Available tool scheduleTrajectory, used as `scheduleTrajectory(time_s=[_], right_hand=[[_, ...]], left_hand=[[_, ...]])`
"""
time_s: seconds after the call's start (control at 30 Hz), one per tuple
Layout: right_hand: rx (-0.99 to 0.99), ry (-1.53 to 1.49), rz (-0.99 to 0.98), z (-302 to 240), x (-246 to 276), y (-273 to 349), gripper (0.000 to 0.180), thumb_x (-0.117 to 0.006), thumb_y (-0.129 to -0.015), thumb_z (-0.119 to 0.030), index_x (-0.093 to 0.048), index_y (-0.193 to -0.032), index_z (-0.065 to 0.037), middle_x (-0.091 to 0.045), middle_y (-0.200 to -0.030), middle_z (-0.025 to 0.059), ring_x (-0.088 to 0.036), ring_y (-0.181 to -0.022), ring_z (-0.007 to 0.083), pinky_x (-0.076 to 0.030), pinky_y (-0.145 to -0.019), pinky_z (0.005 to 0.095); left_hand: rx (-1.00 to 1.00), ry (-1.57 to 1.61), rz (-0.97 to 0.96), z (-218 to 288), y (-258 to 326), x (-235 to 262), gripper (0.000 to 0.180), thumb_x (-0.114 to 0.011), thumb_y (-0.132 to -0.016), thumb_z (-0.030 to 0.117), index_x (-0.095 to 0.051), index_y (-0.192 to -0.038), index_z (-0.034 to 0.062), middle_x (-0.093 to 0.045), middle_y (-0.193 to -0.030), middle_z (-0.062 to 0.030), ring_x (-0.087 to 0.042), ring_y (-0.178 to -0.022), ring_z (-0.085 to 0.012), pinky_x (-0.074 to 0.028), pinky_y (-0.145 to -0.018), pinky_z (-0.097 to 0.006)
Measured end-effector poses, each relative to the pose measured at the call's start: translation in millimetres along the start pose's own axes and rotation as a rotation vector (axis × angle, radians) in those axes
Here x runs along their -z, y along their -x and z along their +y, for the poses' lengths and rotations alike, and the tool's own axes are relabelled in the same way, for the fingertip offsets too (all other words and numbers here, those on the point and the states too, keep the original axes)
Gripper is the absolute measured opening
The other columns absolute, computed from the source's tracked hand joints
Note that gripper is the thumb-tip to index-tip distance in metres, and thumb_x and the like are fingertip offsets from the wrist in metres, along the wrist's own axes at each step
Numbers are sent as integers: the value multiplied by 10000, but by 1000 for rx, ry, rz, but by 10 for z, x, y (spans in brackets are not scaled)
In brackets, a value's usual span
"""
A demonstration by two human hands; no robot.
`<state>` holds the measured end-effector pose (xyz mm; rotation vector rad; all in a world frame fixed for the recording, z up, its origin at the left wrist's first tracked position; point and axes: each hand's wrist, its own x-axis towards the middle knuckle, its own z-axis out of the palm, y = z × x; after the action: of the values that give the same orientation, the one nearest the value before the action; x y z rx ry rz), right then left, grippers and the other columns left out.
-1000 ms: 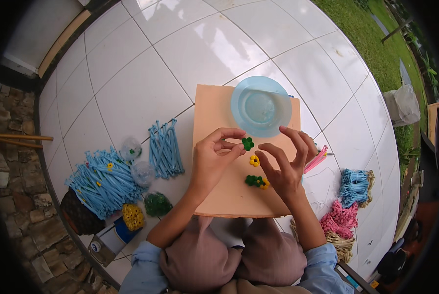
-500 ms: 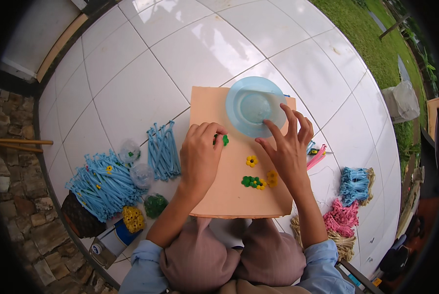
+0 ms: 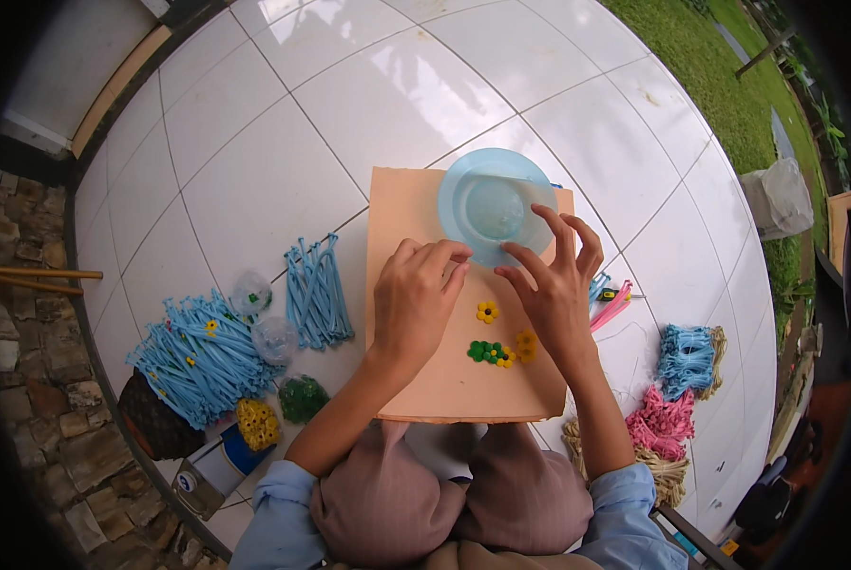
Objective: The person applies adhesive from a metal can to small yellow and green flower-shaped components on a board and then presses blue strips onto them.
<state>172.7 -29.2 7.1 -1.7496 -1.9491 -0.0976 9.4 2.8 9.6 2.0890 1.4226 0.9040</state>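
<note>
Reaching toward the pale blue bowl (image 3: 490, 211), both hands meet at its near rim over the peach board (image 3: 425, 380). The left hand (image 3: 414, 302) has its fingers curled, and whether its grip pinches anything I cannot tell; the right hand (image 3: 554, 285) is spread, grasping nothing, fingertips on the rim. Small yellow flowers (image 3: 487, 312) and green beads (image 3: 485, 351) lie just below the hands. Steadying the bowl with the right while picking with the left seems wise, wrists clear of the beads.
</note>
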Motion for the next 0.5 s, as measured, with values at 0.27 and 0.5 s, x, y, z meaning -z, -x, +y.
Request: scheduleTrajectory(time_s=[0.27,0.5], right_hand=[[39,-25,14,21,-17,-16,221,-757,-611,-189,-647,-791,-126,-447,-1245,21,-312,-1181,293,-259,-966,465],[-180,-287,33,-96,73,23,214,-717,-679,-85,-575,-840,-86,-475,-1082,65,-403,-1058,287,-358,-867,409]], left_hand=[[-1,-17,20,-13,-16,-21,84,-675,-729,82,-635,-803,85,-619,-716,13,-537,-664,-156,-455,-578,-298],[11,16,69,-83,43,26,97,-698,-720,92,-620,-777,82,-592,-668,-12,-491,-526,-152,-409,-495,-278]])
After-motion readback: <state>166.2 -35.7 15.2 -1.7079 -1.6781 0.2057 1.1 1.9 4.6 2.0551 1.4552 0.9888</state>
